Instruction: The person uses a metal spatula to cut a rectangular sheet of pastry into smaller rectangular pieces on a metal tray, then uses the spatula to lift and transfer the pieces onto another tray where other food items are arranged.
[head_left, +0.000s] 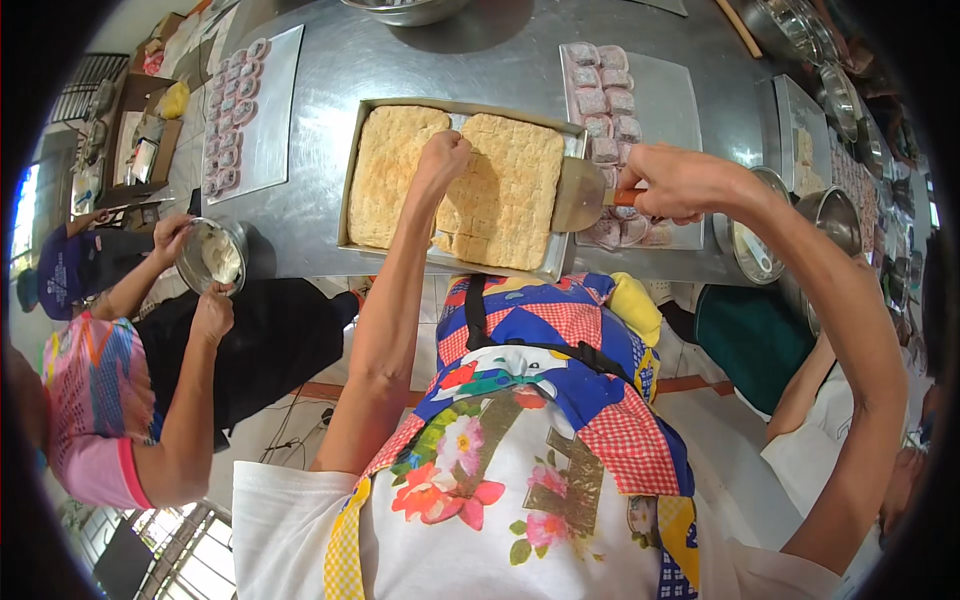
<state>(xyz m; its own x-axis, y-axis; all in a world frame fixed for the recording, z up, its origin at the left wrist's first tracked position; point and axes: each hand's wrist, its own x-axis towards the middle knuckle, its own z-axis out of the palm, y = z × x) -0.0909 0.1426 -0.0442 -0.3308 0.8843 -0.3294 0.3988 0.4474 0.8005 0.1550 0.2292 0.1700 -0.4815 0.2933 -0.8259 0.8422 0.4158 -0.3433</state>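
Observation:
A shallow metal baking tray (350, 169) holds two flat golden baked slabs, a left slab (397, 176) and a right slab (517, 187) scored into small rectangles. My left hand (448, 156) is over the gap between the slabs, fingers curled together; whether they pinch anything is hidden. In my right hand (675, 184) is the orange-brown handle (624, 197) of a wide metal scraper. Its blade (579, 193) lies flat across the tray's right rim, against the outer edge of the right slab. Near the front of the gap, a corner of the right slab looks broken.
Wrapped sweets (600, 101) line a sheet (664, 105) at right; another sheet (266, 120) with sweets lies left. A co-worker at left tilts a steel bowl (241, 255) of pale mixture. Steel bowls (829, 214) crowd the right side. A metal bowl (409, 11) stands at the far edge.

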